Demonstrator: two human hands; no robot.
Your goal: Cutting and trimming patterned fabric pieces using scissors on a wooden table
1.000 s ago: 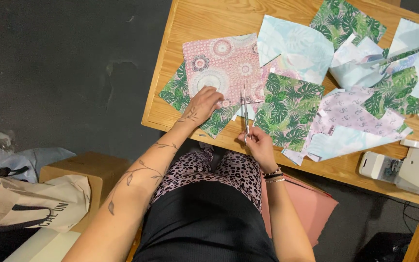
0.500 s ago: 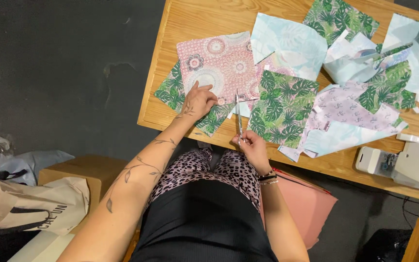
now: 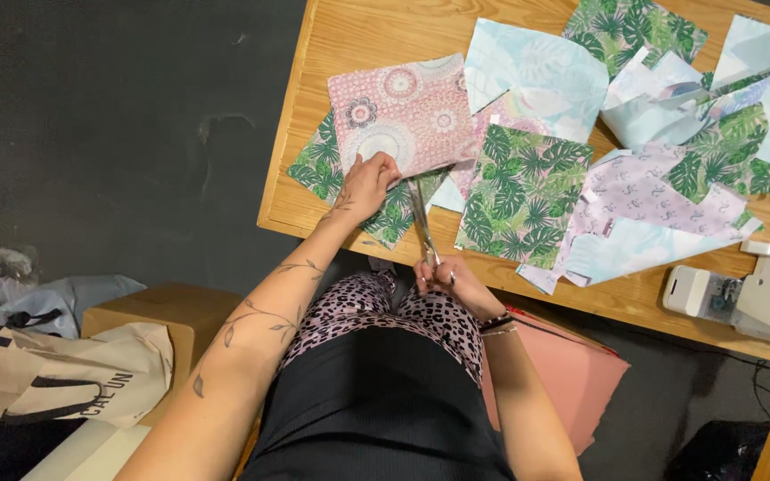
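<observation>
- I see a pale wooden table (image 3: 349,36) with a visible grain, covered in flat, soft-looking cut squares of printed fabric
- The pink fabric square (image 3: 400,114) has round mandala-like prints and lies at the near left of the spread; beneath it sits a green leaf-print piece (image 3: 318,169), its corner poking toward the table's left edge
- My left hand (image 3: 367,185) presses flat on the near edge of the pink square, fingers curled down on the cloth
- My right hand (image 3: 443,276) is closed around the handles of slim metal scissors (image 3: 421,223), just off the table's near edge
- The scissor blades point away from me, reaching the pink square's near edge just right of the left hand
- A second green leaf-print square (image 3: 523,191) lies right of the blades
- A white sewing machine (image 3: 755,294) sits at the near right
</observation>
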